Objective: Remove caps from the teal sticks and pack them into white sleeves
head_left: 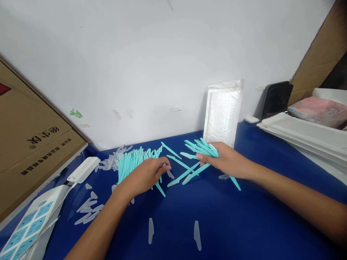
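Note:
My right hand (221, 159) is closed around a bundle of teal eyebrow razors (199, 147), their ends fanning out to the left. Below and left of it, loose teal razors (180, 177) lie crossed on the blue table. My left hand (153, 171) is over the right end of a dense row of teal razors (128, 164). Its fingers are curled in with the thumb near the index finger, and whatever they hold is hidden. Beneath those fingertips lies a translucent blade cap (170, 174). One teal razor (235, 183) pokes out below my right wrist.
Translucent caps are heaped behind the row (111, 160) and scattered at left (89, 211); two lie in front. A power strip (29, 224) and white device (84, 169) stand left, beside a cardboard box (35, 144). A silvery bubble mailer (223, 112) leans on the wall; white envelopes (306, 133) are stacked right.

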{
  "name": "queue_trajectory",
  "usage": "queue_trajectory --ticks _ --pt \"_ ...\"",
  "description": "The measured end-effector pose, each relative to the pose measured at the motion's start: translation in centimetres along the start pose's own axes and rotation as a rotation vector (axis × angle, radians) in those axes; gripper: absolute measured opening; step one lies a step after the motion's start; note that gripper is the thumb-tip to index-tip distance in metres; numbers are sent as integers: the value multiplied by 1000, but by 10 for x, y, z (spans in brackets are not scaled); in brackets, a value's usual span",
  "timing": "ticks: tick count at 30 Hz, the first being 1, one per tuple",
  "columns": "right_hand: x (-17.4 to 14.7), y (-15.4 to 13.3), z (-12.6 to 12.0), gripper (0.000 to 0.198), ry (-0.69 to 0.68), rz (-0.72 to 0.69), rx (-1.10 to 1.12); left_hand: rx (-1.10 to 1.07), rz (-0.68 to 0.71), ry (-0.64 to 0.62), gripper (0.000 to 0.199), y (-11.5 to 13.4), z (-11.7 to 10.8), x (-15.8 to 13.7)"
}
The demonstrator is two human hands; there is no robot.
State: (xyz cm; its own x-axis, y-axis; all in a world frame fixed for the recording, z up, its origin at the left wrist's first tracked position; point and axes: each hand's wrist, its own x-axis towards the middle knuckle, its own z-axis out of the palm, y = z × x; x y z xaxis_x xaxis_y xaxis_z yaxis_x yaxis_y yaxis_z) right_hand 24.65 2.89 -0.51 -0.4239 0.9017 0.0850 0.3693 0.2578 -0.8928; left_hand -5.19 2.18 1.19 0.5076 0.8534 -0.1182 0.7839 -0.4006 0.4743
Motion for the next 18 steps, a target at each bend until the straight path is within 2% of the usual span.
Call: queue_trajectory --ticks 5,11,18 --pt "0 -2 -1 45 -34 19 -25 -3 4 -64 34 0 0 -3" --pt "0 1 0 49 -57 80 13 6 23 -46 29 -2 4 -4" --pt "-1 2 1 49 -59 185 56 143 3 -63 24 3 11 0"
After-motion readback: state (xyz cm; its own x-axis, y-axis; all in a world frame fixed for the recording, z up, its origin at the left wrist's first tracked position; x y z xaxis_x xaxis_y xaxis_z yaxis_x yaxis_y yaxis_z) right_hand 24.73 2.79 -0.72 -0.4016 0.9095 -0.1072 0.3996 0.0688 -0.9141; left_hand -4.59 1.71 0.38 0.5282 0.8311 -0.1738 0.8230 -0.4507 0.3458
